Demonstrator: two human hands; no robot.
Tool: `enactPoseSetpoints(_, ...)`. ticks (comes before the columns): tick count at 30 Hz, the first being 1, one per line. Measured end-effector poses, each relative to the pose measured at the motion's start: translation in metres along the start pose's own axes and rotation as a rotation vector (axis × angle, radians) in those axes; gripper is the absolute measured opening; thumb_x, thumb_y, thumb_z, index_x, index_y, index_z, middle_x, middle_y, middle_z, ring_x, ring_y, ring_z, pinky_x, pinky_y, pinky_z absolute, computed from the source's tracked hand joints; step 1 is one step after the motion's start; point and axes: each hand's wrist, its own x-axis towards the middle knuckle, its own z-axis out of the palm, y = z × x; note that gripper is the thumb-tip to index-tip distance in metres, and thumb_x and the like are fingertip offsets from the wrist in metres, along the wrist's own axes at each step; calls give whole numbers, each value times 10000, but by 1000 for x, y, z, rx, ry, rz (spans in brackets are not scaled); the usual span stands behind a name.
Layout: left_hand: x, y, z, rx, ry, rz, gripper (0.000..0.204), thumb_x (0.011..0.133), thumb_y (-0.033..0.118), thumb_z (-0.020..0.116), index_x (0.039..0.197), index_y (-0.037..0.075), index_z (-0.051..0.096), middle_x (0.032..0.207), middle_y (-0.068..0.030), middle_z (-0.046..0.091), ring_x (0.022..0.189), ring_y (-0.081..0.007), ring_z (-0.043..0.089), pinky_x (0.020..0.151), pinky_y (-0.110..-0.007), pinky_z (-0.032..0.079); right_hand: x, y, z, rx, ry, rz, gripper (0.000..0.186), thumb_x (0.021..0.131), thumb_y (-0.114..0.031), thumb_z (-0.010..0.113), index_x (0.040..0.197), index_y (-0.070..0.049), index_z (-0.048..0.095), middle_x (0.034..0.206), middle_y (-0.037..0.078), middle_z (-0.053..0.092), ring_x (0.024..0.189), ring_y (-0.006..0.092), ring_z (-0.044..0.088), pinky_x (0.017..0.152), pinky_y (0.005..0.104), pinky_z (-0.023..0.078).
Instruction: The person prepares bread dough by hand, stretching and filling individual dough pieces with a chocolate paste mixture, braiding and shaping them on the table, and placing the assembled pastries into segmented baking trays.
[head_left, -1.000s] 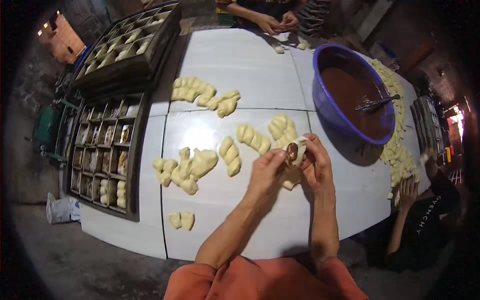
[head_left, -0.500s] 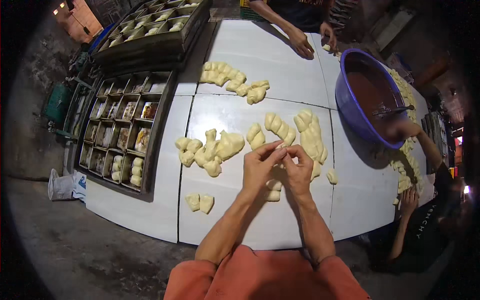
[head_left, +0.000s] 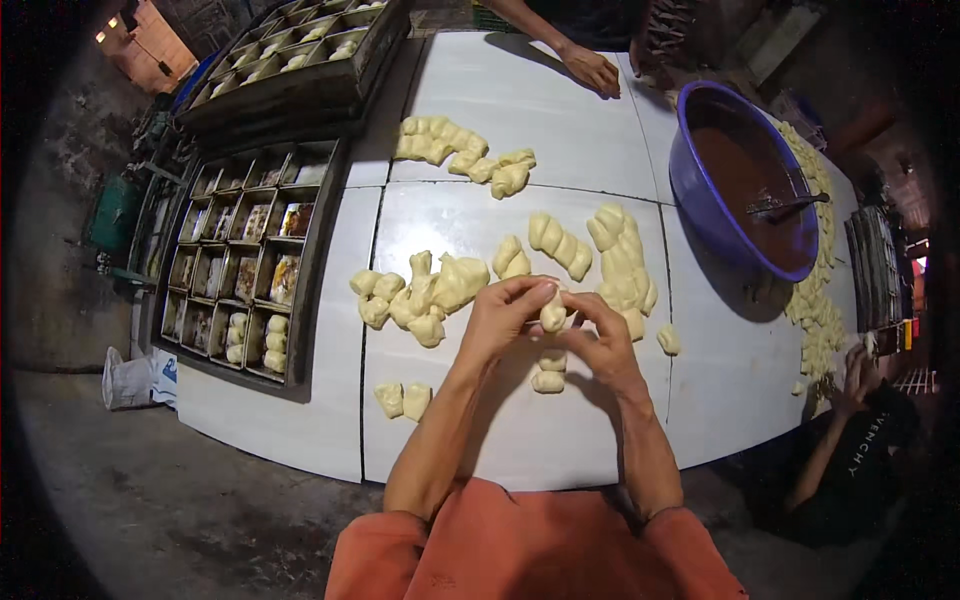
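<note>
Left: dark tray [head_left: 315,285] with compartments, two nearest ones holding pale dough rolls. Next, lumpy dough pile [head_left: 435,292] on white table [head_left: 335,380]. Left hand [head_left: 505,312]: nearly closed, thumb and fingers pinching small dough piece [head_left: 553,316] held between both hands. Dough rolls [head_left: 548,381] lie just nearer. Right hand [head_left: 608,348]: half-curled, thumb and forefinger around same piece's right side. Further right, lone dough lump [head_left: 668,340], then purple basin [head_left: 702,205] holding brown mixture [head_left: 740,175].

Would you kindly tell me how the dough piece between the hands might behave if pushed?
The dough piece would probably dent, since its surface looks soft and smooth. It seems light: the left hand and right hand hold it with just the fingers. Being rounded, it might roll.
</note>
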Motion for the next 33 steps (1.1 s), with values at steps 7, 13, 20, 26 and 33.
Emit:
enactPoseSetpoints(7,-13,-1,12,28,-59,70,283,911,113,710,1156,-23,672,1003,-81,702,958,-155,673,777,-287,592,-5,17,9,106,173,-143,221,942,-70,661,1158,-32,640,1198,102,574,1047,165,600,823,293,557)
enactPoseSetpoints(13,-10,-13,14,52,-126,115,212,946,81,623,1126,-12,686,981,-52,688,829,-112,645,703,-248,554,-9,3,27,248,378,-9,200,922,-92,695,1074,-23,584,1067,74,591,820,132,595,684,253,611)
enactPoseSetpoints(20,-14,-41,11,117,-149,45,252,966,155,659,1144,-22,685,956,-25,682,823,-70,628,728,-249,571,-17,40,17,-104,318,52,172,907,-157,735,904,-29,620,751,46,616,641,155,564,582,299,464)
enactPoseSetpoints(26,-19,-41,6,17,-45,-1,306,994,183,624,1179,-60,650,919,-70,696,784,-111,675,656,-225,538,-36,4,4,-123,99,-56,247,904,-97,687,1135,-13,663,1100,139,638,888,205,645,737,310,535)
enactPoseSetpoints(33,-67,-47,2,799,51,189,704,852,235,747,1432,-7,431,1176,-212,632,923,-286,676,812,-386,539,-35,20,-2,-206,-91,264,268,960,-177,582,1085,45,663,1011,188,691,889,316,661,832,379,501)
